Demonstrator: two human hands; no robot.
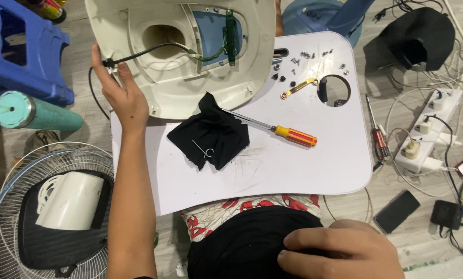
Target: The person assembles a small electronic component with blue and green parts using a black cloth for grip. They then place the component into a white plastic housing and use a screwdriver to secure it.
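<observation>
Left hand [122, 93] grasps white fan base [180, 51] rim, far left; right hand [340, 250] released on lap. One screwdriver [278, 129], one black cloth [211, 135], one fan grille [14, 206] holding motor cover [69, 199].

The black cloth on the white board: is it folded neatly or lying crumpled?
Crumpled. The black cloth lies bunched in uneven creases, covering the screwdriver tip.
</observation>
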